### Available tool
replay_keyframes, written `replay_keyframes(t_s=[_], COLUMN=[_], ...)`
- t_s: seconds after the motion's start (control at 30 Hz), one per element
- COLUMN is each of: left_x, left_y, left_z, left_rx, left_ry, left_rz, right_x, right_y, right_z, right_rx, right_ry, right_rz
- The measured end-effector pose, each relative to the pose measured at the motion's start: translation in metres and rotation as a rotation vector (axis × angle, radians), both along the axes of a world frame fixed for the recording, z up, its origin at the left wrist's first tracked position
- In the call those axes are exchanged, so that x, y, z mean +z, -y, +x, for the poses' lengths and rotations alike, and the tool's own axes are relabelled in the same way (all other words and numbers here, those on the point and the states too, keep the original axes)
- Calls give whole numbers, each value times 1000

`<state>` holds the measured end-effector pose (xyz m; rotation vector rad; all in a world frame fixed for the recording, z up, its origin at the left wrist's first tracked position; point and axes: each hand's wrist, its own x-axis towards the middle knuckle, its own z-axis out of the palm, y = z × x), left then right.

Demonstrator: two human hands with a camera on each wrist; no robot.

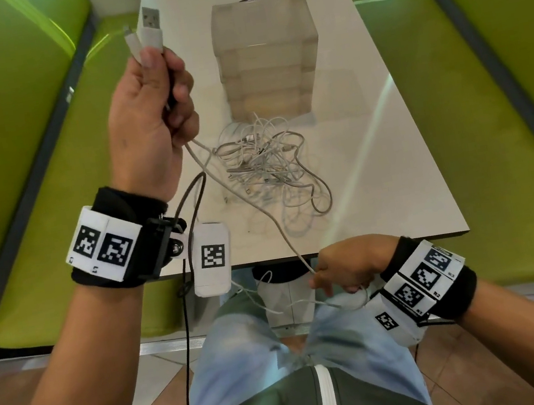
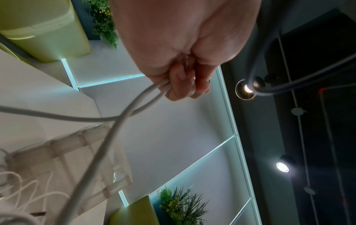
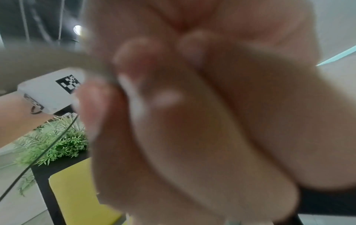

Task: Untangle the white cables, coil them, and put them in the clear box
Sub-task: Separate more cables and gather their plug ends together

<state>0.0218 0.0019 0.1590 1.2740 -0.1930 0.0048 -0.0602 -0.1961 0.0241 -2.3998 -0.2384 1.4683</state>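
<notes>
We hold our left hand (image 1: pixel 150 115) raised, fingers curled around two plug ends of a white cable (image 1: pixel 260 210), the USB plug (image 1: pixel 152 25) sticking up. Our right hand (image 1: pixel 347 264) pinches that cable's strand just off the table (image 1: pixel 406 146) edge. The tangled cables (image 1: pixel 269 160) lie just before the clear box (image 1: pixel 268 56).

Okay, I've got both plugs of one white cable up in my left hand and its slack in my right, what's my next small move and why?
Probably start winding. The left hand grips both plugs of one white cable, and the right hand pinches its slack near the table edge, seemingly free of the tangled pile. Loop that slack toward the left hand before reaching for the clear box.
</notes>
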Motion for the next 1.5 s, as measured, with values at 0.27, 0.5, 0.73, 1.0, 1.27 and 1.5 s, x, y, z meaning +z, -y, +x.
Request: replay_keyframes(t_s=[0.27,0.5,0.73,1.0,1.27,1.5], left_x=[-1,-14,-36,-92,-128,-135], left_y=[8,14,16,-7,-28,-36], left_z=[-1,-4,-10,-23,-20,-15], left_rx=[-32,-45,-81,-19,76,119], left_ry=[10,-24,-74,-187,-297,-315], left_rz=[-1,32,30,54,131,187], right_x=[1,-6,20,23,-14,-9], right_y=[9,8,14,-31,-100,-104], right_z=[8,7,20,45,102,112], right_rx=[-104,-22,-238,-416,-165,-154], right_ry=[104,84,375,509,698,764], right_rz=[79,57,370,662,144,125])
